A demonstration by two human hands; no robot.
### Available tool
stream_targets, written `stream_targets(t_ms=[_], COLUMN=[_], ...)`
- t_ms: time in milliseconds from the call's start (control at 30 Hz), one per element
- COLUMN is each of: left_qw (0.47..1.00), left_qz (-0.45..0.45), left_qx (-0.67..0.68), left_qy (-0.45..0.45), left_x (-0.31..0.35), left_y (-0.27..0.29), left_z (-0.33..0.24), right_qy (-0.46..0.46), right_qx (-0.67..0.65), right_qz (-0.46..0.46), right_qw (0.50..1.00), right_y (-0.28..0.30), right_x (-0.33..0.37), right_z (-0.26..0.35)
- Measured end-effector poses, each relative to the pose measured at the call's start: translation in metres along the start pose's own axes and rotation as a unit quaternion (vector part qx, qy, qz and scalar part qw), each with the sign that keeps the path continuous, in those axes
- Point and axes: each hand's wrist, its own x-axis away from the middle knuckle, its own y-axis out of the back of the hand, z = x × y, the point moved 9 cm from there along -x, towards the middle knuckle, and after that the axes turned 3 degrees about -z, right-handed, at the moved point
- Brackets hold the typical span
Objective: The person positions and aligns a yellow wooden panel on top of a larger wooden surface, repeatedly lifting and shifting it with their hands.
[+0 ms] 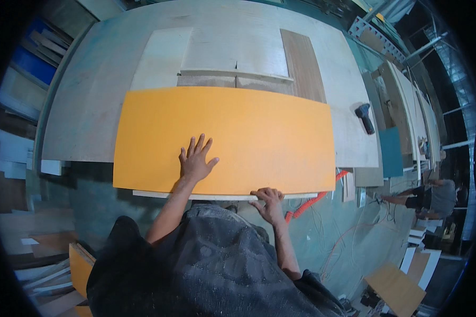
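Observation:
A wide yellow board [248,137] lies flat in front of me, its near edge overhanging the worktable. My left hand [197,162] rests palm down on its face, left of the middle, with the fingers spread. At the near edge, right of the middle, my right hand [269,203] has its fingers bent over the rim and its thumb below, gripping the board. Just under that edge shows a pale strip [153,194], perhaps another panel. What lies beneath the rest of the yellow board is hidden.
On the pale worktable [84,116] lie a brown wood panel [303,61], a narrow batten [232,74] and a dark hand-held power tool [364,117]. A red coiled hose [308,205] hangs at the near right. Another person [439,198] is far right. Stacked boards [47,232] stand left.

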Motion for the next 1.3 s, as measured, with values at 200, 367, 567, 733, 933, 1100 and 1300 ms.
stream_targets(t_ms=[200,367,567,733,933,1100,1300], left_qw=[0.949,0.807,0.513,0.469,0.493,0.499,0.518], left_qz=[-0.267,-0.315,-0.232,-0.285,-0.253,-0.251,-0.238], left_qx=[0.074,0.124,0.676,0.675,0.686,0.698,0.705], left_qy=[0.153,0.484,0.475,0.493,0.471,0.449,0.421], left_x=[0.076,0.193,0.208,0.191,0.196,0.193,0.195], left_y=[0.037,0.027,-0.05,-0.072,-0.078,-0.075,-0.075], left_z=[0.151,0.317,0.345,0.363,0.364,0.356,0.36], right_qy=[-0.221,-0.535,-0.495,-0.548,-0.447,-0.461,-0.44], right_qx=[0.152,-0.543,-0.676,-0.672,-0.708,-0.682,-0.704], right_qz=[-0.349,-0.288,-0.239,-0.256,-0.226,-0.291,-0.301], right_qw=[0.898,0.58,0.491,0.428,0.497,0.488,0.47], right_y=[0.084,0.014,-0.005,-0.004,-0.001,-0.004,-0.008], right_x=[0.044,0.084,0.042,0.042,0.033,0.036,0.034], right_z=[-0.14,-0.341,-0.306,-0.298,-0.299,-0.319,-0.33])
